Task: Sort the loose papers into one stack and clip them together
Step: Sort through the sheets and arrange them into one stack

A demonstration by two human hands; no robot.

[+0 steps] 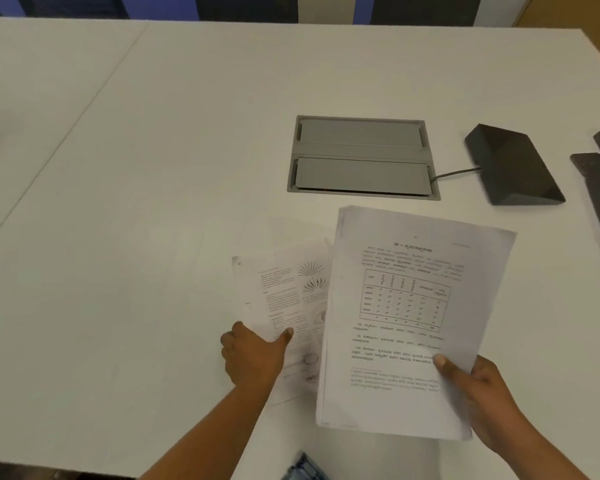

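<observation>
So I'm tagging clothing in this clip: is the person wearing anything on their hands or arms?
Nothing shows. The left hand and right hand are bare, with no gloves, rings or watch in view. Both forearms are uncovered down to the picture's bottom edge, with no sleeves visible.

A wide white table [153,202] fills the view, a thin seam [84,112] running from 12 toward 9 o'clock. A grey hatch [362,157] with two lids is sunk in near centre. Toward 3 o'clock sits a black wedge-shaped box [513,166], its cable [454,173] reaching the hatch. Dark and blue panels [222,6] line 12 o'clock.
</observation>
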